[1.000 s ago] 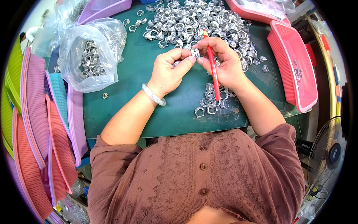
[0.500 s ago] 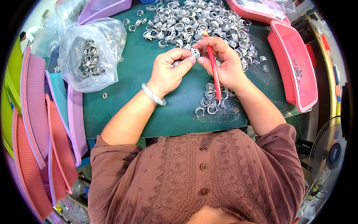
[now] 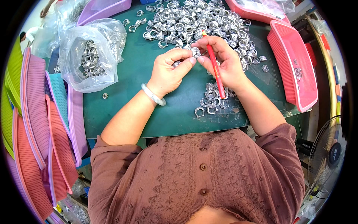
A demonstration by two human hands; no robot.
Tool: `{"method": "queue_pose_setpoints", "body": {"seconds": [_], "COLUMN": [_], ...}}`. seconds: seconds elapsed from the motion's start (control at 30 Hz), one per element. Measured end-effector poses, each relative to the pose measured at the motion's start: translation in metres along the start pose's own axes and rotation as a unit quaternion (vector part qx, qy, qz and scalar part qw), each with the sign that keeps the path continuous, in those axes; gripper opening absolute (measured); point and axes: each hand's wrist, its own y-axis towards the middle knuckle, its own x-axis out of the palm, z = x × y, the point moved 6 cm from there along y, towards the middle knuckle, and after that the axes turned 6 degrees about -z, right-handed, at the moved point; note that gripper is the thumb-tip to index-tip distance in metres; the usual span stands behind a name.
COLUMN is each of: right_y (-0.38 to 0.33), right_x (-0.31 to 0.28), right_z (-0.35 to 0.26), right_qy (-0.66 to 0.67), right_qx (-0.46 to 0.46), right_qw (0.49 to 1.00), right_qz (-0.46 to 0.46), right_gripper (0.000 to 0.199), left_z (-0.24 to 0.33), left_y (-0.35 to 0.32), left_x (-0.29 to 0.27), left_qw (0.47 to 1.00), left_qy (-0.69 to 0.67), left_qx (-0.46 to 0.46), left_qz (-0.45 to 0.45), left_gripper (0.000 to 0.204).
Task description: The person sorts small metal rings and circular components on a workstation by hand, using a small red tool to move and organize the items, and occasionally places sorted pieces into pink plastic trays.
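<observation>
A silver ring [image 3: 195, 52] is pinched between the thumb and forefinger of my left hand [image 3: 168, 71], above the green table. My right hand [image 3: 229, 65] meets it from the other side, its fingertips against or very close to the ring. Lying across my right fingers is a red pen-like stick [image 3: 216, 69] with a yellowish upper end; its lower end points toward me. Beyond both hands spreads a big heap of silver rings [image 3: 186, 22]. A smaller cluster of rings [image 3: 212, 102] lies nearer me, below my right hand.
A clear plastic bag [image 3: 108, 71] with rings stands at left, near a lone ring [image 3: 105, 96]. Stacked coloured baskets [image 3: 35, 104] crowd the left side. On the right are a pink basket [image 3: 278, 56] holding a few rings and a fan [image 3: 324, 156]. Another person's hand [image 3: 46, 10] shows far left.
The red stick has tilted, its lower end swinging slightly right and its upper end slightly left. The ring has turned a little between my fingers. Another person's hand has appeared at the far left.
</observation>
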Motion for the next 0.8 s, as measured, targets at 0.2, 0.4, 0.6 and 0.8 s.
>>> {"method": "queue_pose_setpoints", "body": {"seconds": [0.2,0.4,0.6,0.8], "right_y": [-0.0003,0.0002,0.0011,0.001], "right_x": [0.0002,0.0001,0.0006,0.001], "right_z": [-0.0009,-0.0022,-0.0047,-0.004], "right_qy": [0.004,-0.002,-0.022,-0.027], "right_qx": [-0.016,-0.024,-0.021,-0.024], "right_qw": [1.0,1.0,1.0,0.999], "right_qz": [0.003,0.004,-0.002,-0.008], "right_gripper": [0.037,0.037,0.035,0.036], "left_z": [-0.002,0.0023,-0.0028,-0.0023], "left_y": [0.0004,-0.0003,-0.0006,-0.0007], "left_x": [0.0007,0.0022,0.001,0.0017], "left_qw": [1.0,0.998,0.997,0.997], "left_qy": [-0.026,-0.056,-0.062,-0.063], "left_qx": [-0.001,-0.025,-0.047,-0.046], "left_qz": [-0.004,0.0,0.007,0.011], "left_gripper": [0.012,0.013,0.011,0.01]}}
